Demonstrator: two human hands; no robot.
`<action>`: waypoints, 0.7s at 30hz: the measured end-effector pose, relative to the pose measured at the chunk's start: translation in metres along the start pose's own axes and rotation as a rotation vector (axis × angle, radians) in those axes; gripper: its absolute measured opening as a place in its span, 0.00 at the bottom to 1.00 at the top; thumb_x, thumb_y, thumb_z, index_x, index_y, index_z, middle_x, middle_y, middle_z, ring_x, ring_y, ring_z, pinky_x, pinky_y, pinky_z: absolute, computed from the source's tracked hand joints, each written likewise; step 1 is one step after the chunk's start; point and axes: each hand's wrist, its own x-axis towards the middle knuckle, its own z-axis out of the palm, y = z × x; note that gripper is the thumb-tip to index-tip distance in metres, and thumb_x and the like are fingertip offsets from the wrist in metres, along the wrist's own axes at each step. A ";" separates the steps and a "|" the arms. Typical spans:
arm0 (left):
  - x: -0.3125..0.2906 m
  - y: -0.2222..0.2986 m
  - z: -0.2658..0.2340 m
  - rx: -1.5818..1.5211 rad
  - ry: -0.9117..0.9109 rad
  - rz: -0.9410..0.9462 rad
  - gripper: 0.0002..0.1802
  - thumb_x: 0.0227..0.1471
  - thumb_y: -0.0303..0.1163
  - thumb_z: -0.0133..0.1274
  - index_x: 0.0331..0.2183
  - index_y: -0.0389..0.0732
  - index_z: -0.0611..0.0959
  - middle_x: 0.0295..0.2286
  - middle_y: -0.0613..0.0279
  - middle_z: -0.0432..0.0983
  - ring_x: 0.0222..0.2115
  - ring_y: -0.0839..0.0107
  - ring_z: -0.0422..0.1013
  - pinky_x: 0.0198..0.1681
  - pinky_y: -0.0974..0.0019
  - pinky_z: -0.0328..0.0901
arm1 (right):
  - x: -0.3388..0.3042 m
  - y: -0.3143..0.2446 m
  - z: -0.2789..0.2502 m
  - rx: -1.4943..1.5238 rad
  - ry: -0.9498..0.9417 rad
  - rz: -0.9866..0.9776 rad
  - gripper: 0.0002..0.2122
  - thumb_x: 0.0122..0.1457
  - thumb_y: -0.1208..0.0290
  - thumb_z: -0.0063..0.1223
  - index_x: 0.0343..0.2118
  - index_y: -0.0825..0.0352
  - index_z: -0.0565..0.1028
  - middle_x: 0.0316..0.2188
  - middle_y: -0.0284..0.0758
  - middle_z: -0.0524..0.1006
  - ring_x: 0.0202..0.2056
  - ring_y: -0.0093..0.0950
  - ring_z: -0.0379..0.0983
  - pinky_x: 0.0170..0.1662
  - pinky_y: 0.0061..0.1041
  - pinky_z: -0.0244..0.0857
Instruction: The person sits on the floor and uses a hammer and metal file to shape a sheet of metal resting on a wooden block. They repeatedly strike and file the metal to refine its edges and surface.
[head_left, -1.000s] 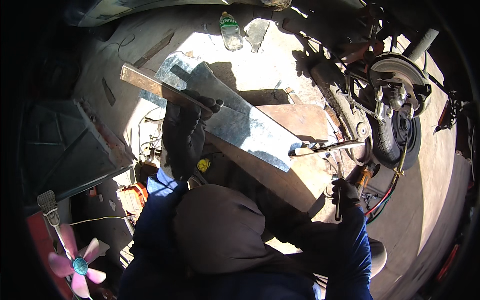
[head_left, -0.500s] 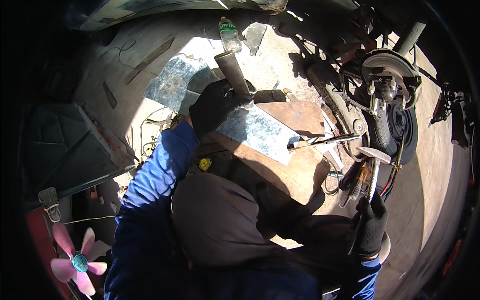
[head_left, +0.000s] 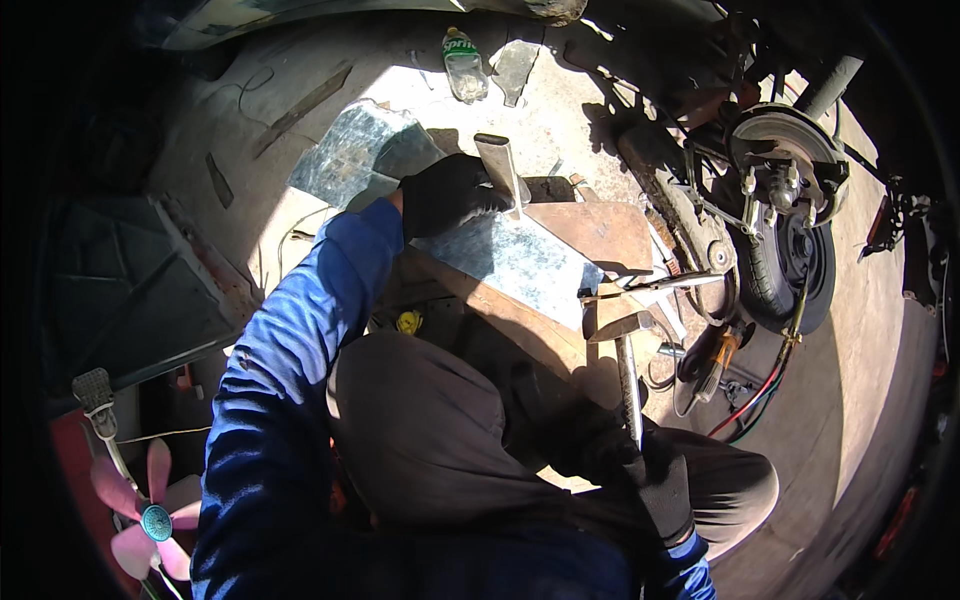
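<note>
My left hand (head_left: 452, 196), in a black glove, is closed round a metal pipe (head_left: 498, 158). The pipe looks somewhat flattened at its upper end and stands over the shiny sheet-metal piece (head_left: 525, 255); whether its lower end touches the sheet, I cannot tell. Beneath the sheet lies a brown board (head_left: 535, 335). My right hand (head_left: 655, 480), also gloved, grips a hammer (head_left: 628, 375) by its handle, the head up near the board's right part. A pair of long-bladed snips (head_left: 655, 287) rests at the sheet's right end.
Another metal sheet (head_left: 350, 150) lies on the floor beyond my left arm, with a plastic bottle (head_left: 465, 70) at the back. To the right are a wheel hub (head_left: 785, 170), a tyre (head_left: 795, 265) and an orange-handled power tool (head_left: 722, 360). A pink fan (head_left: 155, 522) stands lower left.
The hammer has come left from beside the tyre toward the board. My left hand has shifted slightly right, and the pipe is tipped differently, showing less of its length.
</note>
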 end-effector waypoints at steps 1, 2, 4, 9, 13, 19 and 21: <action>0.002 0.000 0.000 0.001 -0.022 0.011 0.20 0.62 0.30 0.61 0.55 0.53 0.89 0.46 0.57 0.87 0.50 0.55 0.79 0.54 0.53 0.75 | -0.001 0.003 0.003 0.035 -0.008 -0.027 0.10 0.73 0.66 0.60 0.48 0.68 0.80 0.29 0.44 0.82 0.29 0.38 0.82 0.34 0.37 0.72; 0.004 0.000 0.001 -0.098 0.010 -0.030 0.20 0.62 0.31 0.62 0.55 0.53 0.89 0.47 0.56 0.87 0.49 0.55 0.80 0.54 0.53 0.75 | -0.001 0.007 0.007 0.070 -0.018 -0.053 0.10 0.73 0.66 0.60 0.48 0.68 0.80 0.29 0.43 0.82 0.29 0.39 0.82 0.34 0.37 0.72; 0.006 0.004 0.001 -0.251 -0.095 -0.243 0.20 0.63 0.32 0.61 0.56 0.54 0.89 0.47 0.55 0.87 0.48 0.55 0.80 0.53 0.54 0.75 | -0.002 0.013 0.010 0.054 0.000 0.006 0.11 0.74 0.67 0.57 0.52 0.69 0.78 0.28 0.44 0.81 0.28 0.37 0.81 0.33 0.37 0.72; 0.013 -0.002 0.001 0.020 -0.279 -0.111 0.20 0.63 0.32 0.59 0.55 0.53 0.89 0.42 0.50 0.86 0.44 0.54 0.82 0.51 0.52 0.76 | -0.002 0.014 0.007 0.272 0.042 0.267 0.14 0.77 0.69 0.53 0.58 0.72 0.76 0.27 0.39 0.81 0.28 0.28 0.80 0.31 0.32 0.71; 0.011 -0.014 0.015 0.467 -0.353 0.140 0.20 0.62 0.32 0.57 0.55 0.50 0.89 0.38 0.50 0.85 0.42 0.55 0.82 0.48 0.49 0.76 | -0.005 -0.006 0.000 0.066 0.089 0.042 0.16 0.77 0.69 0.54 0.60 0.73 0.77 0.33 0.35 0.83 0.31 0.24 0.78 0.33 0.28 0.71; 0.000 -0.007 0.021 0.142 -0.186 -0.067 0.17 0.61 0.37 0.59 0.50 0.46 0.91 0.34 0.50 0.85 0.38 0.53 0.82 0.46 0.50 0.76 | -0.001 -0.042 0.001 -0.042 0.246 -0.128 0.21 0.75 0.69 0.57 0.65 0.74 0.75 0.42 0.35 0.81 0.42 0.24 0.72 0.49 0.28 0.69; 0.005 0.000 0.017 0.431 -0.326 0.060 0.17 0.62 0.40 0.61 0.48 0.43 0.91 0.33 0.49 0.86 0.38 0.52 0.82 0.46 0.50 0.75 | 0.007 -0.051 -0.002 -0.080 0.251 -0.194 0.22 0.76 0.67 0.57 0.66 0.74 0.74 0.42 0.35 0.80 0.41 0.24 0.72 0.48 0.27 0.68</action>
